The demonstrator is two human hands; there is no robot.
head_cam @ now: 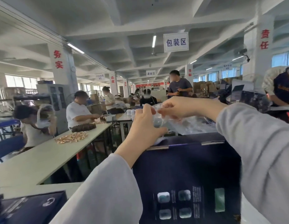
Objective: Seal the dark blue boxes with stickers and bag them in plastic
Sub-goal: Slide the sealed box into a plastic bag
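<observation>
At far left a second dark blue box [29, 207] lies flat on the table [35, 160]. The left hand [144, 125] and right hand [174, 107] meet above the upright dark blue box [187, 172] — each pinching the edge of a clear plastic bag [185, 122]. The bag trails rightward over the box's top edge.

Two dark blue boxes sit near: one upright box [185, 175] at centre, one flat box [32, 207] at near left. One clear plastic bag [185, 123] is held up by two hands, the left hand [145, 125] and the right hand [177, 107].
</observation>
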